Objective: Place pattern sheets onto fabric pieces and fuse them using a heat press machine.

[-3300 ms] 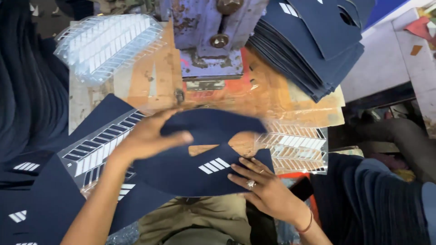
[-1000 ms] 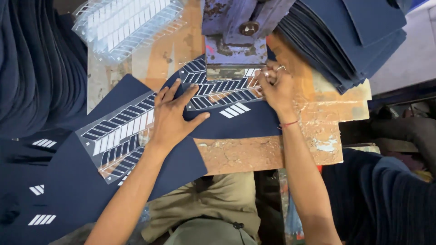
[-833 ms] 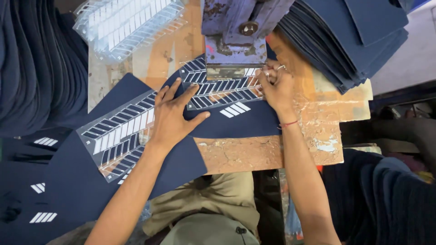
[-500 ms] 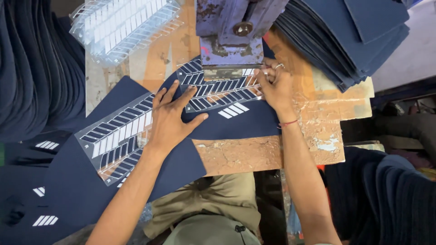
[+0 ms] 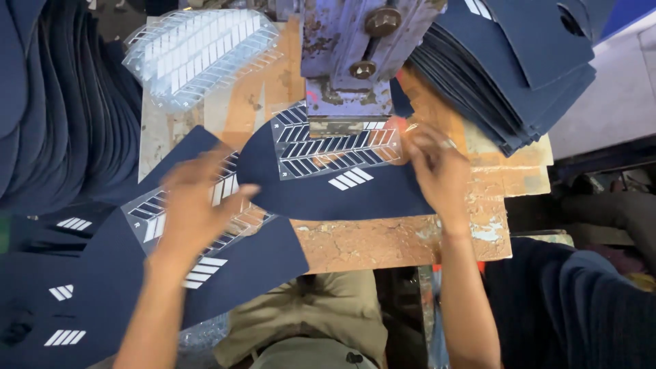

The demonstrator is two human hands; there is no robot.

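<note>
A curved navy fabric piece [image 5: 321, 198] with small white stripes lies on the worn wooden table [image 5: 383, 239], under the blue press head [image 5: 348, 61]. A clear film with dark and white stripes [image 5: 328, 147] lies on it, partly beneath the press. My right hand [image 5: 437, 167] pinches the right end of that film, next to the press. My left hand [image 5: 195, 205] is blurred, fingers spread, over a second striped film [image 5: 147, 212] on another navy piece [image 5: 253, 266] at the lower left.
A heap of clear striped films [image 5: 198, 55] sits at the back left. A stack of navy pieces [image 5: 519, 68] fills the back right, and more navy pieces [image 5: 55, 123] hang at the left. My lap in tan trousers [image 5: 314, 321] is below the table edge.
My left hand has left the piece under the press and swung left and down onto the second film. The right hand stays at the film's right end.
</note>
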